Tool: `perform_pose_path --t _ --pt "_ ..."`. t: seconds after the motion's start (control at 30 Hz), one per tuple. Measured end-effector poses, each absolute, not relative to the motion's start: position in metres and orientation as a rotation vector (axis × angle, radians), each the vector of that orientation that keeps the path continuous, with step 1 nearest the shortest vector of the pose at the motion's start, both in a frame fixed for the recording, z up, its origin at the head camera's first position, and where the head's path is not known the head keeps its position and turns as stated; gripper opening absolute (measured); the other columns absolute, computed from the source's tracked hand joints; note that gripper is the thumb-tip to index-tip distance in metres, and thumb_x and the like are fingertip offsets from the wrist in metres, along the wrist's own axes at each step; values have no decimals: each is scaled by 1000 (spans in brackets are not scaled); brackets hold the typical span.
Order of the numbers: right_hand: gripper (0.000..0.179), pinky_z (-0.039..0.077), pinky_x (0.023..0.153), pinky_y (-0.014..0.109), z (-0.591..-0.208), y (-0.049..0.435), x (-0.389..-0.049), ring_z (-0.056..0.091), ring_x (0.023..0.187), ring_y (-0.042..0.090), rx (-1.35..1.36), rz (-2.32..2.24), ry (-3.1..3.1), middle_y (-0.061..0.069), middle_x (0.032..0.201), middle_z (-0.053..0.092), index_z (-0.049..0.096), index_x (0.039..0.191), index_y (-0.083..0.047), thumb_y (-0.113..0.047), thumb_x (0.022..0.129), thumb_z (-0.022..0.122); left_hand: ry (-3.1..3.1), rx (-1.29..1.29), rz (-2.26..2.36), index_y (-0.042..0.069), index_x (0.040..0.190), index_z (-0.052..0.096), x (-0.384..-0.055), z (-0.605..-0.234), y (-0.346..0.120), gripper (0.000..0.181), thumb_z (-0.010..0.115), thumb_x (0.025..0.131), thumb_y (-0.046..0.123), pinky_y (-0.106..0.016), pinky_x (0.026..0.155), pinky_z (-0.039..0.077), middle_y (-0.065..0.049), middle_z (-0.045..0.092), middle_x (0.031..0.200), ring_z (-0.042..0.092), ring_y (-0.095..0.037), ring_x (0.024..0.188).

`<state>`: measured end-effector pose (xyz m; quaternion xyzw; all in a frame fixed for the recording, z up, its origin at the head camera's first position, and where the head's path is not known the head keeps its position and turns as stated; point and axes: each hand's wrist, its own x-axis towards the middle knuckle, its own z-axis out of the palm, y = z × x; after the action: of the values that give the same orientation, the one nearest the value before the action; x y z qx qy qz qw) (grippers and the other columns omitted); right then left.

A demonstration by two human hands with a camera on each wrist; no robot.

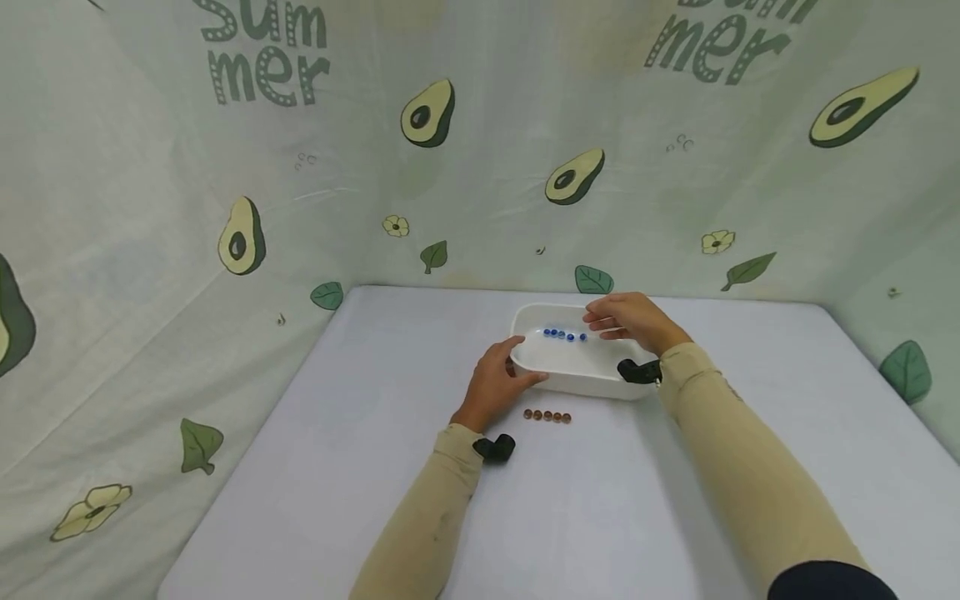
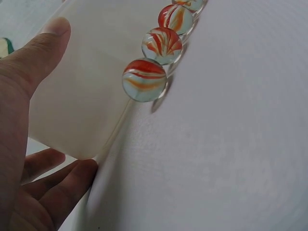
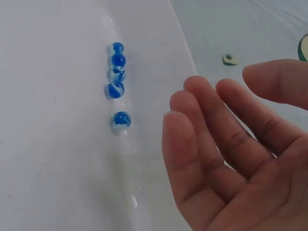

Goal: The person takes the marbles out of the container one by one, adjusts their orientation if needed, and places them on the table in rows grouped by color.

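A white rectangular tray with raised walls stands on the table. My left hand holds its left end, the thumb along the near wall and the other fingers around the corner. Several blue-swirled clear glass marbles lie in a row on the tray's floor, one a little apart from the others. Over the tray's right part, my right hand is held with loosely bent fingers and an empty palm, beside the blue marbles. Several red-and-orange-swirled glass marbles sit in a row on the table along the tray's near side.
The white table runs back to a pale curtain printed with avocados and leaves. Black wrist cameras sit on both forearms, over beige sleeves.
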<state>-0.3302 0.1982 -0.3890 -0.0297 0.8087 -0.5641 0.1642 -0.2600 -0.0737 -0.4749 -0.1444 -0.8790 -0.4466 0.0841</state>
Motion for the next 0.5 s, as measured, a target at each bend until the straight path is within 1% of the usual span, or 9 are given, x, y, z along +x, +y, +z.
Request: perform_pose_path --t 0.13,0.27,0.4,0.5 --pt "42 45 101 47 -395 197 -338 56 125 37 -54 -1564 2321 23 136 58 57 134 4 -25 104 56 -2628 -426 -1333 16 148 49 -261 -473 -74 81 82 81 48 -33 88 52 -11 55 135 58 -18 105" --pt "42 45 101 46 -403 198 -343 56 125 34 11 -1476 2348 17 137 60 58 135 0 -28 103 57 -2644 -424 -1330 15 148 49 -261 -473 -74 81 82 81 47 -33 88 52 -11 55 137 58 -18 105" --pt "43 48 97 43 -409 197 -347 59 120 31 28 -1415 2370 14 136 61 60 135 -2 -30 103 59 -2651 -421 -1320 15 148 49 -259 -473 -74 81 82 81 46 -33 87 52 -11 55 136 58 -18 104" --pt "39 51 90 39 -413 196 -349 63 110 27 2 -1365 2410 13 130 65 63 131 -3 -29 102 60 -2647 -427 -1312 15 148 49 -259 -474 -74 81 82 81 47 -33 87 52 -11 56 135 58 -18 103"
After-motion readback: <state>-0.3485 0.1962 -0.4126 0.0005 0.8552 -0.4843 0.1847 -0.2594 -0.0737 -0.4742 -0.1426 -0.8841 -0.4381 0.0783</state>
